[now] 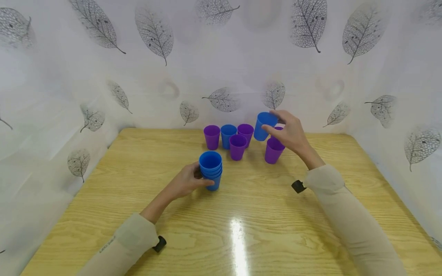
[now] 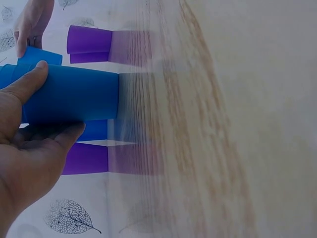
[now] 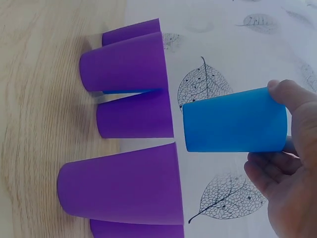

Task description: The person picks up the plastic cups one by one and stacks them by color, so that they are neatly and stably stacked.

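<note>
The blue cup stack (image 1: 211, 167), nearest and upright, sits in the grasp of the left hand (image 1: 184, 181), which comes from its eight o'clock. Beyond, between two and three o'clock, stands a purple cup (image 1: 273, 154); farther, at two, the right hand (image 1: 291, 132) pinches a single blue cup (image 1: 262, 120) in the air. A slack pinch could drop it, and a low swing toward eight o'clock might topple the front purple cup (image 1: 237, 150).

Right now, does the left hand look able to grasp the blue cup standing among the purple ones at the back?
Probably not: the left hand grips the stack of blue cups, and purple cups stand close around that blue cup.
</note>
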`<move>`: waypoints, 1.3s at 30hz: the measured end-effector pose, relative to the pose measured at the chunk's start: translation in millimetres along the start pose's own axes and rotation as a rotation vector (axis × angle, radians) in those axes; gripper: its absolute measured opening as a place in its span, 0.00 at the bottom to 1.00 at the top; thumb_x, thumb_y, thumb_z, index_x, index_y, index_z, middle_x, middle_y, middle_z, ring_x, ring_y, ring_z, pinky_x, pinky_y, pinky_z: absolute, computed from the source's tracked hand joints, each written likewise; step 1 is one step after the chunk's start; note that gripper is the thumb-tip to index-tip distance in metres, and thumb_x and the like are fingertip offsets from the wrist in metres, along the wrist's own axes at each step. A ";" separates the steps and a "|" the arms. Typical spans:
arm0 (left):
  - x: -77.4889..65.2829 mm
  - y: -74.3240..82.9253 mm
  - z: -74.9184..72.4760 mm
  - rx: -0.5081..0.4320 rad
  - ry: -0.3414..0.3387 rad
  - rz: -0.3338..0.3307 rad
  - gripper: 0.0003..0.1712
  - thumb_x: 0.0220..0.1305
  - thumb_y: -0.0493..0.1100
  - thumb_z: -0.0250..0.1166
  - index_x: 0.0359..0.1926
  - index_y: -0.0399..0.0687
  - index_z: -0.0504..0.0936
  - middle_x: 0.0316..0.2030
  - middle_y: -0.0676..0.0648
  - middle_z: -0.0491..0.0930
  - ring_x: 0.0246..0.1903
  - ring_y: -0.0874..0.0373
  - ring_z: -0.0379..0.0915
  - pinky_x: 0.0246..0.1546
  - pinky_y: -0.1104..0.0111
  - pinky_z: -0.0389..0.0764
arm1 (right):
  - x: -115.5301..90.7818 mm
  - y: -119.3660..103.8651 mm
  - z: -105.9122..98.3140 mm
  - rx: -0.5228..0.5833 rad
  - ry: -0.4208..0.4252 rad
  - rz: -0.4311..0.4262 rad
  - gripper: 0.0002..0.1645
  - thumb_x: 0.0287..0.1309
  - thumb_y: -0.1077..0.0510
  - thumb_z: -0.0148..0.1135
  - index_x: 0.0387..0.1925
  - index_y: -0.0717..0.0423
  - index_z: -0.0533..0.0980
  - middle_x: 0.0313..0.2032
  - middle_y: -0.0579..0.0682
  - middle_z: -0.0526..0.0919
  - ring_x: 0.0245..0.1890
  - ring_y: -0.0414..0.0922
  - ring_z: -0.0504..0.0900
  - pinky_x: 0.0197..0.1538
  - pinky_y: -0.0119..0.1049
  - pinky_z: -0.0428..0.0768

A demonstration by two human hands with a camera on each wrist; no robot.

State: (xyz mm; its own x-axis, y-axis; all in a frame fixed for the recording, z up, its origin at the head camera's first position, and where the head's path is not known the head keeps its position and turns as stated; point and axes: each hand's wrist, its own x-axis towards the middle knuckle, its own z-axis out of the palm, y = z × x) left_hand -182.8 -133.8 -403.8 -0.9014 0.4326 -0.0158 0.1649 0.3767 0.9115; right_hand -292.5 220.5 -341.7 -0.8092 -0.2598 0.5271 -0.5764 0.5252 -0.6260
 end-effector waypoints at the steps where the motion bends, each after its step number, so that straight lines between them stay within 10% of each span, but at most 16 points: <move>1: 0.0 0.0 0.1 0.002 0.001 0.000 0.37 0.67 0.41 0.73 0.70 0.33 0.69 0.63 0.36 0.77 0.63 0.39 0.75 0.65 0.49 0.76 | -1.7 -1.8 -0.8 -0.002 -0.001 -0.002 0.34 0.60 0.62 0.74 0.64 0.72 0.74 0.58 0.66 0.80 0.54 0.61 0.82 0.59 0.54 0.82; 17: -1.2 -1.5 1.1 -0.005 -0.001 -0.008 0.37 0.67 0.41 0.73 0.71 0.34 0.68 0.63 0.36 0.77 0.64 0.39 0.74 0.66 0.48 0.75 | -35.8 -32.8 -14.9 -0.082 -0.019 -0.035 0.30 0.58 0.59 0.76 0.60 0.64 0.79 0.50 0.57 0.84 0.41 0.49 0.81 0.43 0.26 0.77; 39: 0.0 -1.2 0.3 -0.012 -0.001 -0.018 0.38 0.66 0.40 0.73 0.72 0.33 0.67 0.64 0.35 0.76 0.66 0.38 0.72 0.67 0.47 0.73 | -52.5 -82.8 -2.0 0.010 -0.134 -0.181 0.32 0.50 0.60 0.82 0.57 0.60 0.82 0.47 0.51 0.86 0.41 0.44 0.83 0.44 0.27 0.82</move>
State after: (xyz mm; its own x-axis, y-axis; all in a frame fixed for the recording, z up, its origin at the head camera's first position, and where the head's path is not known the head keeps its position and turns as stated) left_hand -182.9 -134.0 -405.1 -0.9038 0.4268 -0.0323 0.1442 0.3746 0.9159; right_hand -202.0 192.3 -316.4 -0.6997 -0.4552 0.5506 -0.7144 0.4523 -0.5339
